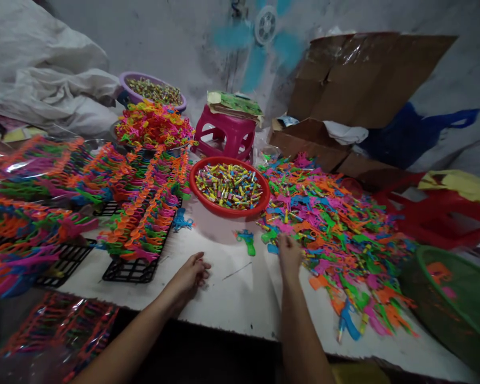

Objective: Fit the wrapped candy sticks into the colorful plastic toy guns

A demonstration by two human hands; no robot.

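My left hand (195,271) hovers at the front middle of the white table, its fingers loosely curled and slightly apart, with nothing visible in them. At the left edge of a heap of colourful plastic toy guns (328,218), my right hand (290,255) has its fingers closed; whatever they hold is hidden. Between the hands, a green-and-blue toy gun (247,241) lies alone on the table. Further left is a blue toy gun (181,220) beside a rack. Behind them stands a red basin (231,209) full of small yellow, blue and silver tubes.
Black racks (130,271) packed with colourful toys fill the left. Behind them are a bowl of small plastic pieces (154,125) and a purple basin (125,80). A pink stool (228,125), cardboard box (344,85) and running fan (266,25) stand behind; a green basket (432,288) is right.
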